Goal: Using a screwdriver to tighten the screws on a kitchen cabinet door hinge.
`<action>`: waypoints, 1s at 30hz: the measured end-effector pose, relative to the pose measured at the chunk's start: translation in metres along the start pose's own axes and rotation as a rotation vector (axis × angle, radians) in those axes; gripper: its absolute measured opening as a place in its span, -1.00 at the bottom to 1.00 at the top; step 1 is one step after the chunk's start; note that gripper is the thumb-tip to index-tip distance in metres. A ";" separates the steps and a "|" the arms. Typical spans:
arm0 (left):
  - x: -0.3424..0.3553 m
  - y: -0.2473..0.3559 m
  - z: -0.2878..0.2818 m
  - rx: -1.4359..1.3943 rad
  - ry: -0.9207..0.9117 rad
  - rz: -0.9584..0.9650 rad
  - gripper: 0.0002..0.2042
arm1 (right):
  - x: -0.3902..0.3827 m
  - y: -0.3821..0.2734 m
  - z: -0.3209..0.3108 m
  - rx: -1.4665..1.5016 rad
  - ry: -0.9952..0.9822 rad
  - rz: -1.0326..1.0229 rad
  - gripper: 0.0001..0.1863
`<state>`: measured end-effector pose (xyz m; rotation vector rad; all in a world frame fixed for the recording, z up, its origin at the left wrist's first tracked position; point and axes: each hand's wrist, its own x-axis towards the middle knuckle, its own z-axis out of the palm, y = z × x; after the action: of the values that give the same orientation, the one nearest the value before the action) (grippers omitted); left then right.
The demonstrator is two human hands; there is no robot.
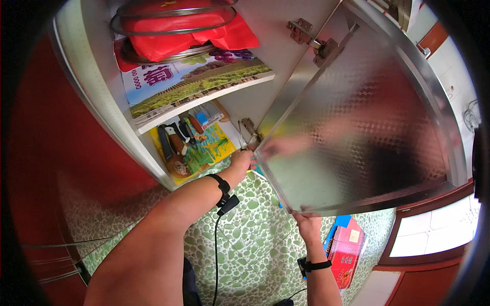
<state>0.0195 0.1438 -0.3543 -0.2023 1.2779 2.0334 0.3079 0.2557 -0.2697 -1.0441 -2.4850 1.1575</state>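
A cabinet door (352, 137) with a metal frame and a patterned, see-through panel hangs swung out to the right. My left hand (242, 162) is closed beside the lower hinge (250, 131), near the door's inner edge. From its fingers a thin metal shaft (240, 135) points up, looking like a screwdriver; its handle is hidden in the hand. Below, my right hand (307, 224) grips the bottom edge of the door near its lower corner. The upper hinge (316, 42) joins the door to the cabinet side.
On the upper shelf (204, 102) lie metal rings, red bags (178, 38) and a printed sheet. Several handled tools (176, 137) lie on a yellow sheet on the lower shelf. A red box (347, 250) rests on the green pebble-patterned floor (250, 234). A black cable (216, 255) hangs from my left wrist.
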 end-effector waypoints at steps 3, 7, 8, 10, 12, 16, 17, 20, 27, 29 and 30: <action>0.002 -0.001 -0.006 -0.012 -0.023 -0.020 -0.74 | -0.002 0.007 0.001 0.014 0.075 -0.018 -0.64; 0.018 -0.006 -0.026 -0.092 -0.150 -0.017 -0.78 | -0.010 -0.032 -0.021 -0.170 0.038 -0.084 -0.62; 0.007 0.000 -0.012 -0.107 -0.143 -0.040 -0.80 | -0.014 -0.044 -0.036 -0.097 0.036 -0.041 -0.60; -0.008 0.007 0.001 -0.130 -0.142 -0.059 -0.82 | -0.017 -0.054 -0.056 -0.029 0.037 -0.008 -0.58; -0.004 0.004 0.006 -0.139 -0.099 -0.100 -0.85 | -0.016 -0.057 -0.077 -0.137 0.005 -0.010 -0.58; -0.001 0.007 -0.002 -0.114 -0.051 -0.054 -0.91 | -0.027 -0.117 -0.094 -0.010 -0.049 -0.002 -0.69; 0.003 0.006 -0.003 -0.120 -0.054 -0.054 -0.91 | -0.027 -0.119 -0.098 -0.016 -0.048 -0.004 -0.69; 0.013 0.001 -0.009 -0.137 -0.070 -0.091 -0.91 | -0.029 -0.122 -0.102 -0.063 -0.129 -0.050 -0.69; 0.019 -0.003 -0.004 -0.071 -0.019 -0.080 -0.90 | -0.029 -0.106 -0.103 -0.222 -0.072 -0.106 -0.71; 0.013 0.002 0.001 -0.018 0.000 -0.053 -0.89 | -0.030 -0.125 -0.106 -0.146 -0.100 -0.138 -0.77; 0.006 0.002 0.004 0.034 0.028 -0.051 -0.87 | -0.030 -0.124 -0.105 -0.147 -0.107 -0.137 -0.77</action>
<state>0.0144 0.1498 -0.3536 -0.2459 1.3107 1.9710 0.3133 0.2424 -0.1049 -0.8503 -2.7129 1.0297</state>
